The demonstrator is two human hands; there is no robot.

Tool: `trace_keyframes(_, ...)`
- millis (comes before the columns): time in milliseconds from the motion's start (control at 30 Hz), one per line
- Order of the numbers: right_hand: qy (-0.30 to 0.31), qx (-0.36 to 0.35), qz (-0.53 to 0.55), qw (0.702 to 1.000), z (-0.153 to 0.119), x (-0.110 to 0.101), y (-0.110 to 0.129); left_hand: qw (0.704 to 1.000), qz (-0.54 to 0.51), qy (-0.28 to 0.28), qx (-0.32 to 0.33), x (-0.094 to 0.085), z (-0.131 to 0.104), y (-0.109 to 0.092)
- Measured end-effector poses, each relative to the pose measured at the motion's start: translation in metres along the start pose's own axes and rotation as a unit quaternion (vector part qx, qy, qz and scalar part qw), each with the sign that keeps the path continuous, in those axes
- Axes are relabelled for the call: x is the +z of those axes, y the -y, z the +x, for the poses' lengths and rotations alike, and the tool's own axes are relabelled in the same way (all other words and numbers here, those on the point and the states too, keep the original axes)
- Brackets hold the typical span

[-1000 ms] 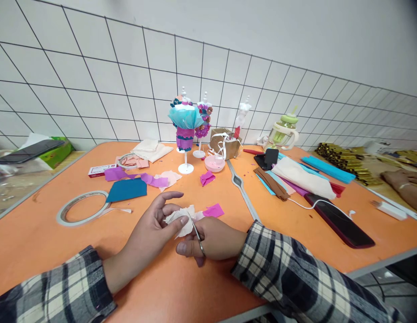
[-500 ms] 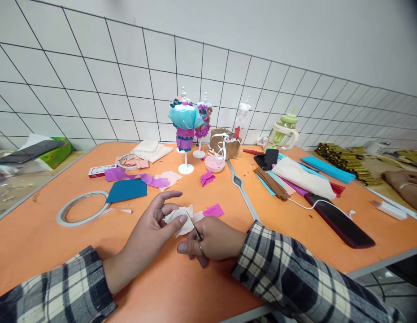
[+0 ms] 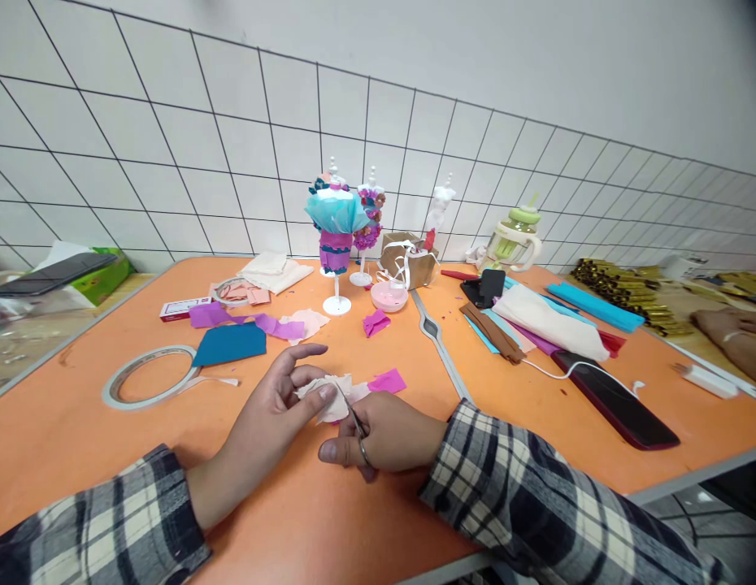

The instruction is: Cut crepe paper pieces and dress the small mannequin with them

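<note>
My left hand (image 3: 286, 406) pinches a pale, ragged-edged piece of crepe paper (image 3: 332, 406) between thumb and fingers, above the orange table. In my right hand (image 3: 384, 431) is a small pair of scissors (image 3: 361, 432), with thumb and fingers at the handles and the blades against the paper's right edge. Part of the handles is hidden by my fingers. Just beyond the hands lies a magenta paper scrap (image 3: 388, 380), and a second folded magenta scrap (image 3: 376, 322) rests farther back.
Dressed miniature mannequins (image 3: 336, 244) stand at the back beside a pink bowl (image 3: 389, 297). A tape roll (image 3: 149, 378) and blue paper (image 3: 230, 347) lie left. A phone (image 3: 622, 400), paper strips and a green-lidded bottle (image 3: 513, 240) are right. Another person's hand (image 3: 732, 329) is far right.
The pale paper has turned slightly, and its lower edge sits a little higher. My right thumb has shifted slightly left; otherwise both hands stay in place.
</note>
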State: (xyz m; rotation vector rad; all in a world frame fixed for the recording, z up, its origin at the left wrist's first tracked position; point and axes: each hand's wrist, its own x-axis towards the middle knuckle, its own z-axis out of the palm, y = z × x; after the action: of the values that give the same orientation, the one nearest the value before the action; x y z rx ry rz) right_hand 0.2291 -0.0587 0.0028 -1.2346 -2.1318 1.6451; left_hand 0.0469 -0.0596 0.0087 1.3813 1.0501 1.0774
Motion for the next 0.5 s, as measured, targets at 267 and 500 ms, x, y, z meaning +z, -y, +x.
trace_keyframes(267, 0.001, -0.029, -0.008, 1.000, 0.0015, 0.0009, -0.0053, 1.000, 0.002, 0.012, -0.011, 0.0019, 0.0005, -0.0024)
trace_keyframes(500, 0.012, -0.029, 0.015, 0.999, 0.0024, 0.0014, -0.0035, 0.999, -0.012, 0.029, -0.022, 0.0026, 0.0013, -0.0030)
